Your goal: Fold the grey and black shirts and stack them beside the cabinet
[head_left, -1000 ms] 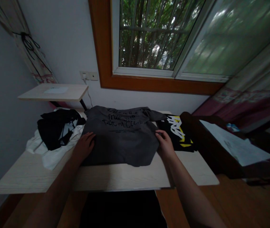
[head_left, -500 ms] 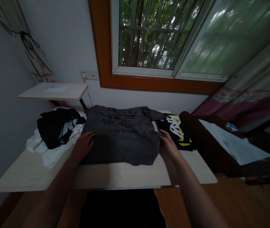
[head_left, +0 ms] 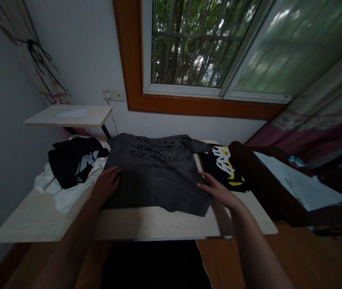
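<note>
A dark grey T-shirt [head_left: 159,180] with black lettering is spread on the table, its collar side toward the wall. My left hand [head_left: 107,184] lies on the shirt's left edge with the fingers stretched out. At the right edge, my right hand [head_left: 217,190] rests on the cloth, thumb and forefinger apart. Just beyond it is a folded black shirt [head_left: 223,166] with a white and yellow print. A sleeve of the grey shirt reaches over that shirt's upper left corner.
A heap of black clothing [head_left: 68,164] and white clothing [head_left: 65,200] sits on the table's left side. Behind it stands a small raised shelf [head_left: 94,116]. The pale table [head_left: 147,224] ends just before my body. To the right, papers [head_left: 303,184] lie on a dark surface.
My right hand has moved slightly right and toward me. The grey shirt's lower right corner has spread outward to the right and nearer. My left hand has stayed in place.
</note>
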{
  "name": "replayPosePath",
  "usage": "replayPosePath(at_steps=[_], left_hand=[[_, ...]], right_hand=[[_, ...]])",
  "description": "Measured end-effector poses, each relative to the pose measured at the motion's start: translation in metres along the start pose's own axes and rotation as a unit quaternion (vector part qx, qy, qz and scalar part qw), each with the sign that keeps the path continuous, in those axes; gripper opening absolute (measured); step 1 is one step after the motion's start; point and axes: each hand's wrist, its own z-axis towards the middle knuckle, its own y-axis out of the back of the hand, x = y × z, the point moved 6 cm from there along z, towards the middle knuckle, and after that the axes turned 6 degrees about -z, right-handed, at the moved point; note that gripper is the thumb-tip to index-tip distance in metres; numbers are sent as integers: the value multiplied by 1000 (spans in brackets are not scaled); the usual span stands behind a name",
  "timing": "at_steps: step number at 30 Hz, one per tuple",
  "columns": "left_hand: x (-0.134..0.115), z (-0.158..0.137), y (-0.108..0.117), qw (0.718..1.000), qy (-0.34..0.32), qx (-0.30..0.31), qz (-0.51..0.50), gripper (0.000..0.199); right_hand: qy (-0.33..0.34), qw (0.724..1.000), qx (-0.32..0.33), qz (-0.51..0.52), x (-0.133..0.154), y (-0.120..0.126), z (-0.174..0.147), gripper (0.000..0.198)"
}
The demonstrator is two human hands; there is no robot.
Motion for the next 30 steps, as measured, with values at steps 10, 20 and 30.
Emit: replayPosePath(at_steps=[10,20,30], left_hand=[[-30,-7,17,991,-44,70,-107,29],[-62,-39,34,962,-78,205,-161,27],[-42,-63,49,926,33,337,-169,21]], right_hand=[[-9,997,-67,-31,-5,29,-14,51],[-13,999,-25,-28,-22,22,-12,59],[-46,993,42,-96,-23,23,-26,47]])
